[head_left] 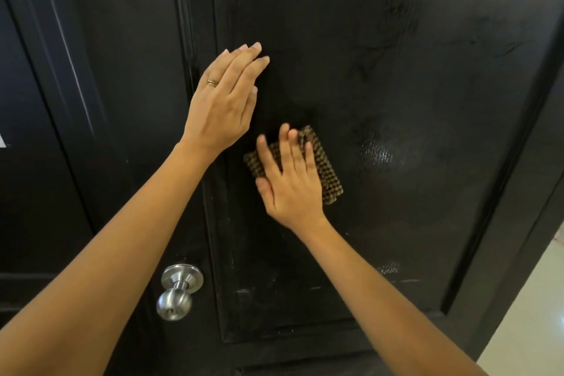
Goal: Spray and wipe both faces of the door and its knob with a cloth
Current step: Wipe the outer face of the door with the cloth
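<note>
A black panelled door [396,70] fills the view, with wet streaks on its raised panel. My right hand [290,180] presses a brown checked cloth [326,168] flat against the panel, fingers spread over it. My left hand [222,101], wearing a ring, rests flat on the door just above and to the left of the cloth, fingers together and holding nothing. A silver round knob [177,293] sticks out low on the door's left side, below my left forearm.
The dark door frame [45,131] runs down the left. A strip of pale tiled floor [534,314] shows at the lower right past the door's edge. No spray bottle is in view.
</note>
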